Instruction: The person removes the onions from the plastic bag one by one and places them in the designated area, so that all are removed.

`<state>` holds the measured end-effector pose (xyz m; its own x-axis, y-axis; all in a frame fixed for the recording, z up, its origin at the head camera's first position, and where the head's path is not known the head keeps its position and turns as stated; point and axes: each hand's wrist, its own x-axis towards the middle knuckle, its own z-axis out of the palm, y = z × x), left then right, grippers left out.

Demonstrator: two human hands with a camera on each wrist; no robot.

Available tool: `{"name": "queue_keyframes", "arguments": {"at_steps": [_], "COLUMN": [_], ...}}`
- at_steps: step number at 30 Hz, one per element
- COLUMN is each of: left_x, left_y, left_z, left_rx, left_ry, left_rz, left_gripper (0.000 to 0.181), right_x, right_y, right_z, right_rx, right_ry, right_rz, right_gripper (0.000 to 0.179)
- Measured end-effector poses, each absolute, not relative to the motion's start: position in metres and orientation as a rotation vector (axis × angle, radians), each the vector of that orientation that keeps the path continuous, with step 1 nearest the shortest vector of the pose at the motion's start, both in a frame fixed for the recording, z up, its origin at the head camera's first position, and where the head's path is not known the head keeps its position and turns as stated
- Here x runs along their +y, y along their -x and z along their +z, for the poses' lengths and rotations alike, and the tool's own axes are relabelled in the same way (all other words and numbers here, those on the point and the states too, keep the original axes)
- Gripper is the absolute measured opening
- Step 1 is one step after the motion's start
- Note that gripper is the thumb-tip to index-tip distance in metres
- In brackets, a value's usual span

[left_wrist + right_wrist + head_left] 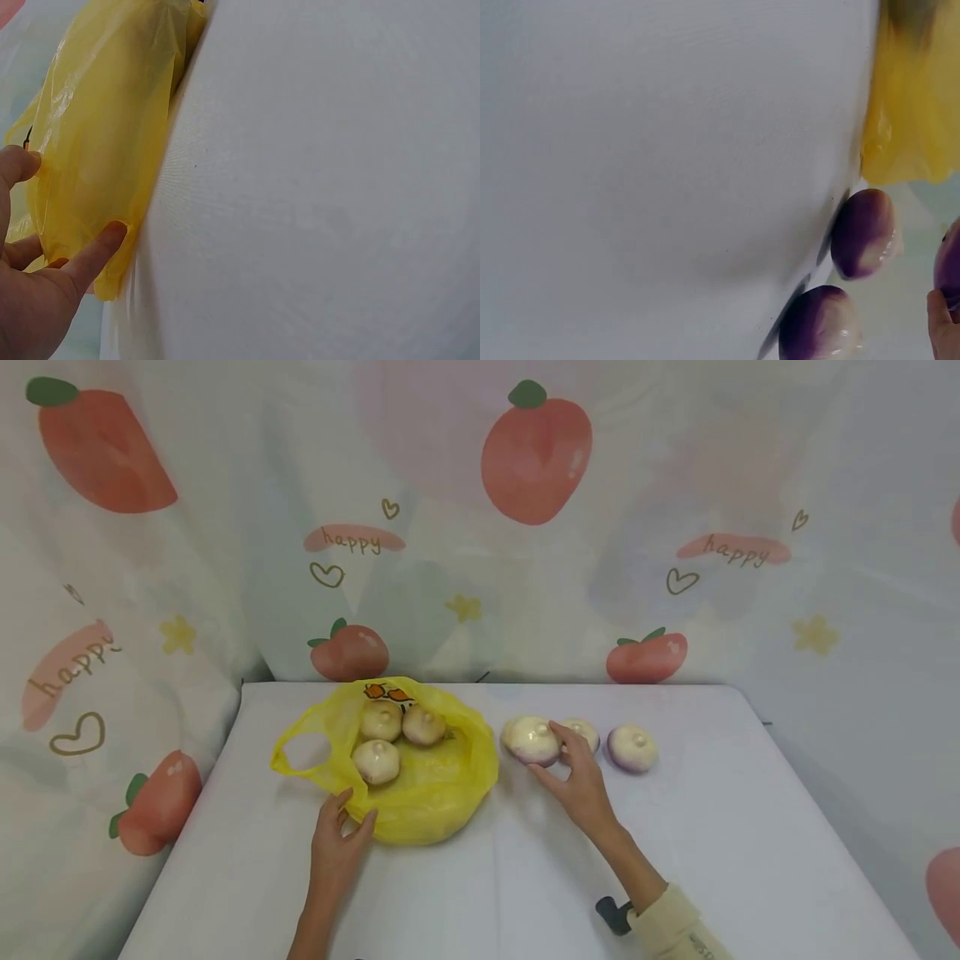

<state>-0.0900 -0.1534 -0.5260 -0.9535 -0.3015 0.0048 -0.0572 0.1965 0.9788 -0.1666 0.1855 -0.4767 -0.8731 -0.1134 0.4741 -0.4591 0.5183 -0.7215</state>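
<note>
A yellow plastic bag (427, 822) lies with its mouth open on the left half of the table. Inside it are three pale, round turnips (377, 762). My left hand (341, 843) holds the bag's near left edge between thumb and fingers; in the left wrist view the fingertips (112, 232) press the thin plastic. To the right of the bag, my right hand (581, 789) grips a white-and-purple turnip (534, 741) by its side. A pale edge shows behind that turnip, mostly hidden. Two more turnips, one partly behind the fingers (581, 735) and one farther right (632, 748), rest on the table.
A white cloth covers the table (465, 902). A printed curtain (450, 460) stands along the back and sides. The bag's loose handle loop (288, 760) sticks out to the left. A small black object (615, 916) is by my right wrist.
</note>
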Motion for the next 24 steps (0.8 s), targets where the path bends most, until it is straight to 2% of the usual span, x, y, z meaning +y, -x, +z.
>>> {"name": "queue_keyframes", "arguments": {"at_steps": [10, 24], "left_x": [-0.152, -0.152], "left_y": [0.09, 0.094], "left_z": [-0.523, -0.523], "left_rx": [-2.273, -2.257], "left_ry": [-0.341, -0.307], "left_rz": [-1.835, -1.799], "left_gripper": [0.055, 0.053], "right_x": [0.211, 0.252], "right_y": [0.17, 0.177], "right_z": [-0.483, -0.474], "right_rx": [-2.366, -2.401], "right_ry": [-0.443, -0.277], "right_rz": [1.302, 1.187], "right_gripper": [0.067, 0.069]}}
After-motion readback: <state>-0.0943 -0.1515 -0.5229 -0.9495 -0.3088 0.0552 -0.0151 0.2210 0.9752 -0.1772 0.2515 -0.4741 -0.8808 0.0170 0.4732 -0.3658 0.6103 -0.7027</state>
